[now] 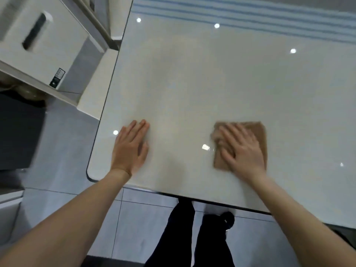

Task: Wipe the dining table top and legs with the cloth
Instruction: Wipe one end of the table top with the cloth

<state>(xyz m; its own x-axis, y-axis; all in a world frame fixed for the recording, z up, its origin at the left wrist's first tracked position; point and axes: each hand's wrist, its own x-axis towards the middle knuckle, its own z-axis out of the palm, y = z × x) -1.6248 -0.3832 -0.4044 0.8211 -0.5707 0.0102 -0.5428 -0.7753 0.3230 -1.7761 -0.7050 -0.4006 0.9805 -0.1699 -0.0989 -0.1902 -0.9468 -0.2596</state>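
The dining table top (221,78) is glossy and off-white, with a rounded near-left corner and ceiling lights reflected in it. A folded brown cloth (258,132) lies flat on it near the front edge. My right hand (242,151) presses palm-down on the cloth with fingers spread, and its left side looks blurred. My left hand (131,147) rests flat on the bare table top to the left, fingers together, holding nothing. The table legs are hidden under the top.
A blue-striped band (250,12) runs along the table's far edge. A white cabinet with a dark handle (36,33) stands to the left across a narrow floor gap. Grey floor tiles (134,218) and my dark-trousered legs (192,237) show below the front edge.
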